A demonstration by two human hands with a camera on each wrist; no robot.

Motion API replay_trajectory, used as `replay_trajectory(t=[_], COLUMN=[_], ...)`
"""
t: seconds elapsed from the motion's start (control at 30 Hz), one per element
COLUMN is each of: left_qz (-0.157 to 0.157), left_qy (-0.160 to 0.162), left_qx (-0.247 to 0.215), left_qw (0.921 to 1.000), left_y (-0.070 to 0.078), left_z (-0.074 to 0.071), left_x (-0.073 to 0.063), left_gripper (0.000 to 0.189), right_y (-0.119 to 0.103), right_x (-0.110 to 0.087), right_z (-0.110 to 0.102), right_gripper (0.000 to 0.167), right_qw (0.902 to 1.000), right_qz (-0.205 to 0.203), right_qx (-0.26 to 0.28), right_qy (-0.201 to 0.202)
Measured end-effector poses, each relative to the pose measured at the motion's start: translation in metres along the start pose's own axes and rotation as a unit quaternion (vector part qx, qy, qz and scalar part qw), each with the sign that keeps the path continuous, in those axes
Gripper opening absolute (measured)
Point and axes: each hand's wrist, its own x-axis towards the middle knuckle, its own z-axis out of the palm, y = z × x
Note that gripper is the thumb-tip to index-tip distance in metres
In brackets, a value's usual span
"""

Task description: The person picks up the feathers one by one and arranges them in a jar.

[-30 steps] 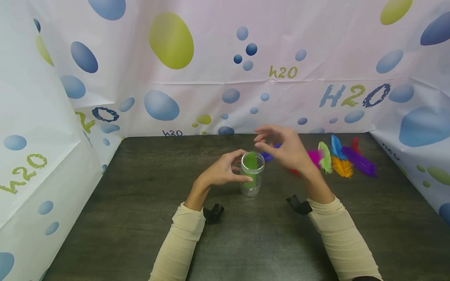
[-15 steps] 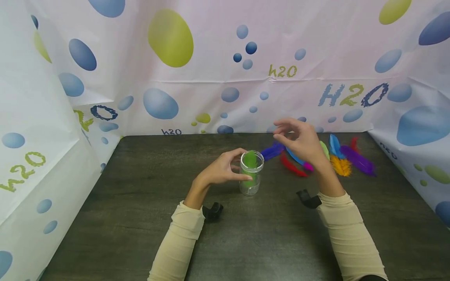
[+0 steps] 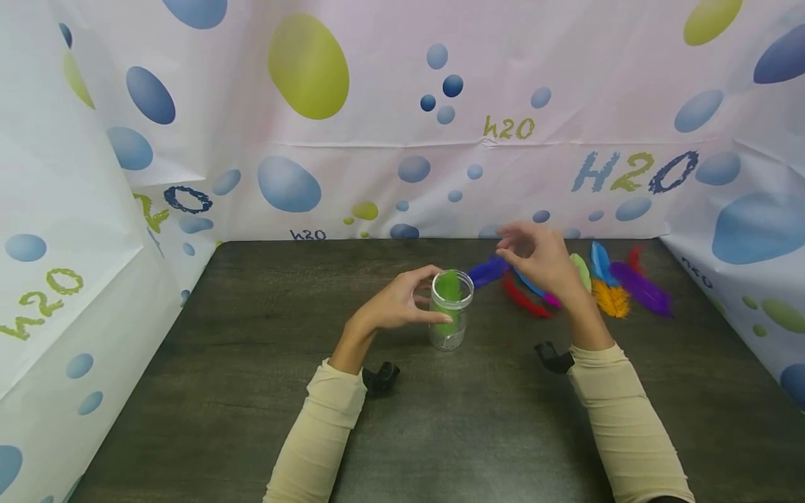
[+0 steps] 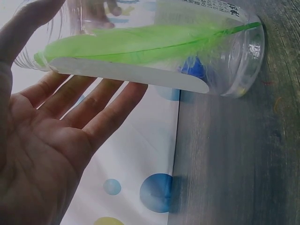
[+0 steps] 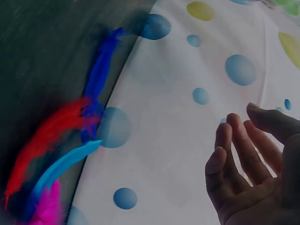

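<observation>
A clear jar (image 3: pixel 449 332) without a lid stands upright on the table, a light green feather (image 3: pixel 448 286) inside it. My left hand (image 3: pixel 399 302) holds the jar from the left, thumb across the near side and fingers round the far side. In the left wrist view the green feather (image 4: pixel 140 44) runs lengthwise behind the clear wall, above a white label (image 4: pixel 126 75). My right hand (image 3: pixel 542 260) hovers above several loose feathers with loosely bent fingers and nothing in them. Below it lie a dark blue feather (image 3: pixel 489 271), a red feather (image 3: pixel 525 299) and a light blue feather (image 5: pixel 65 161).
Farther right lie an orange feather (image 3: pixel 610 299), a purple feather (image 3: pixel 641 288), another blue feather (image 3: pixel 600 260) and a small red one (image 3: pixel 635 260). A white printed sheet (image 3: pixel 377 140) rises behind the dark table (image 3: pixel 251 335) and along its sides.
My right hand has moved right, away from the jar's mouth, uncovering the dark blue and red feathers. The left hand and the jar stay in place.
</observation>
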Motion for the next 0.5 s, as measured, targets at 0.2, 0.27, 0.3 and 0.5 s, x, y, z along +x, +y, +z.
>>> replay_trajectory(t=[0.2,0.27,0.3,0.5], left_qz=[0.0,0.0,0.0,0.004], left_qy=[0.002,0.002,0.003,0.002], left_qx=[0.002,0.002,0.002,0.001], left_qw=[1.0,1.0,1.0,1.0], left_y=[-0.001,-0.001,-0.001,-0.002], left_z=[0.001,0.001,0.001,0.001], left_x=[-0.001,-0.001,-0.001,-0.001], left_gripper=[0.063,0.063,0.063,0.063], right_y=[0.013,0.017,0.02,0.034], right_x=[0.0,0.0,-0.001,0.001], right_z=[0.001,0.001,0.002,0.005], right_gripper=[0.027,0.028,0.028,0.032], right_qw=[0.9972,0.9949,0.9936,0.9889], right_qz=[0.045,0.061,0.067,0.081], right_qx=[-0.024,-0.027,-0.028,-0.041], right_qy=[-0.054,-0.076,-0.087,-0.117])
